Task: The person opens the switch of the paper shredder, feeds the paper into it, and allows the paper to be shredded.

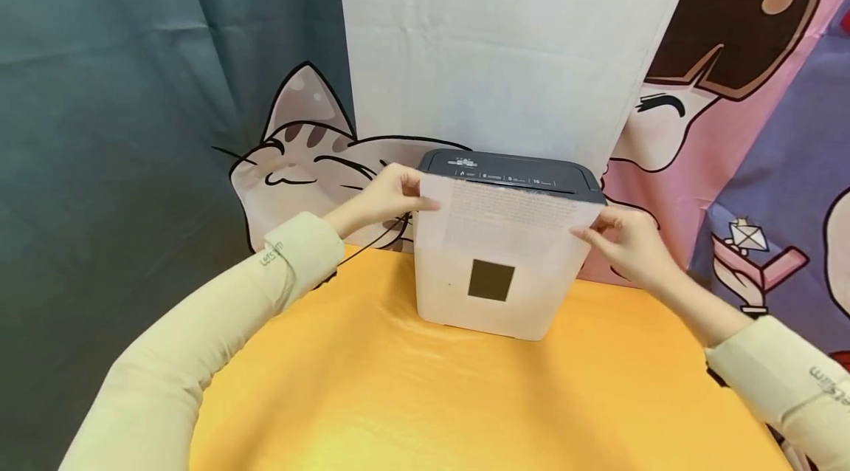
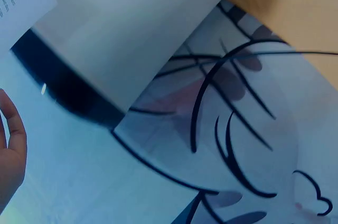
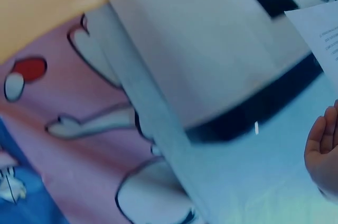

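A white paper shredder with a dark grey top and a dark square window stands upright in the head view. A sheet of printed paper spans its upper front, the upper edge close to the slot; whether it enters the slot cannot be told. My left hand pinches the sheet's left side, thumb in front. On the right side, my right hand pinches it likewise. Each wrist view catches only part of a hand, with a paper corner at the left and another paper corner at the right.
The shredder rests toward the back of a table with a yellow cover. Behind it hangs a cloth backdrop with cartoon figures. A thin dark cord runs left of the shredder.
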`<state>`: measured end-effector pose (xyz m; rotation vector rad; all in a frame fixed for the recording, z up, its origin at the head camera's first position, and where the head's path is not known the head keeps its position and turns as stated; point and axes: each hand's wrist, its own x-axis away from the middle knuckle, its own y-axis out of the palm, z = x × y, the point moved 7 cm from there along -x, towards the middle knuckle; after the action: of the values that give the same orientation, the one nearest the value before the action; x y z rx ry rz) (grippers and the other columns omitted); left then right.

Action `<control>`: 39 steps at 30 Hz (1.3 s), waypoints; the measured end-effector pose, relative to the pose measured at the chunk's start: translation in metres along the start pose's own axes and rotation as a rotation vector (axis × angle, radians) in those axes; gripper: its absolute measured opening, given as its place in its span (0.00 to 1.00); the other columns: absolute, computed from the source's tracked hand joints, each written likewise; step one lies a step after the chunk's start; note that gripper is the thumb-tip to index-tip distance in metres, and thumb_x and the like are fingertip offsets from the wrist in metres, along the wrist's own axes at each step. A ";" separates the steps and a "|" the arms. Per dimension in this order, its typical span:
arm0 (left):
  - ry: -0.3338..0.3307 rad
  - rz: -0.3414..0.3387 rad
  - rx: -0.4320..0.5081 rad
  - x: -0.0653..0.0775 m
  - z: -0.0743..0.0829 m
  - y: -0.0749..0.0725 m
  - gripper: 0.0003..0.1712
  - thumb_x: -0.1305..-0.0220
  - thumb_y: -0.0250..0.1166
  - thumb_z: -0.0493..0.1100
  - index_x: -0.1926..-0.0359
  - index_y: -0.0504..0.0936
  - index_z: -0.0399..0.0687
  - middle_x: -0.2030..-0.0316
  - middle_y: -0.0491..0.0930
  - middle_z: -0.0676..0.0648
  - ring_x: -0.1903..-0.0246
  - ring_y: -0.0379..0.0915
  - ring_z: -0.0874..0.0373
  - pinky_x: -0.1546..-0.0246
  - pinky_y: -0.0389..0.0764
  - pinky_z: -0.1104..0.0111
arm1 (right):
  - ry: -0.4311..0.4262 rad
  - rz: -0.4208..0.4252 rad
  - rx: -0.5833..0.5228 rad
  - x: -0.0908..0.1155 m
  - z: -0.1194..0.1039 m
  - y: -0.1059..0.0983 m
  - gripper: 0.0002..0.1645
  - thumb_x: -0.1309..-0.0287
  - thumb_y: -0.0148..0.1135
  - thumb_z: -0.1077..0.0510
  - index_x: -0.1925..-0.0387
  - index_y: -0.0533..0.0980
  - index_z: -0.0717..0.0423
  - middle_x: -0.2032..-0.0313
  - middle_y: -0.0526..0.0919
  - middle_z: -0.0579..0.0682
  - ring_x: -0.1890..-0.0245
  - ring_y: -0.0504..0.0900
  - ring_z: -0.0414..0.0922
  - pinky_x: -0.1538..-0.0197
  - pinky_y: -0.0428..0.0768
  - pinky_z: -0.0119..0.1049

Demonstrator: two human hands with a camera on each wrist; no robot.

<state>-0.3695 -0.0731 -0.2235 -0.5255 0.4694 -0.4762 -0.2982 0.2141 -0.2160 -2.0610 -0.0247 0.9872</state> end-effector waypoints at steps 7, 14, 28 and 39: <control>-0.004 0.067 -0.051 -0.021 0.019 -0.024 0.09 0.45 0.69 0.39 0.78 0.80 0.41 0.84 0.78 0.54 0.83 0.63 0.64 0.77 0.66 0.72 | -0.010 -0.073 0.008 -0.040 0.001 -0.024 0.07 0.50 0.67 0.69 0.66 0.82 0.63 0.72 0.85 0.58 0.73 0.72 0.17 0.74 0.69 0.16; 0.056 0.137 0.012 -0.046 0.040 -0.039 0.05 0.46 0.69 0.35 0.69 0.84 0.35 0.78 0.84 0.53 0.75 0.77 0.63 0.65 0.75 0.72 | 0.048 -0.053 0.075 -0.070 0.010 -0.043 0.11 0.48 0.67 0.66 0.62 0.82 0.67 0.68 0.85 0.65 0.77 0.69 0.14 0.74 0.67 0.14; 0.030 0.298 -0.056 -0.081 0.034 -0.048 0.24 0.45 0.69 0.36 0.88 0.64 0.44 0.83 0.76 0.52 0.80 0.64 0.63 0.66 0.71 0.73 | 0.140 0.012 0.130 -0.099 0.035 -0.044 0.13 0.44 0.64 0.64 0.59 0.80 0.70 0.63 0.83 0.71 0.80 0.64 0.11 0.77 0.63 0.13; -0.008 0.401 -0.110 -0.086 0.014 -0.038 0.22 0.44 0.69 0.40 0.86 0.66 0.44 0.82 0.71 0.54 0.79 0.60 0.60 0.73 0.63 0.73 | 0.173 0.065 0.171 -0.097 0.049 -0.029 0.12 0.44 0.63 0.64 0.59 0.80 0.68 0.63 0.83 0.68 0.63 0.82 0.58 0.69 0.60 0.10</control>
<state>-0.4411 -0.0506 -0.1656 -0.5224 0.5799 -0.0639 -0.3882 0.2330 -0.1513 -1.9922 0.2115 0.8172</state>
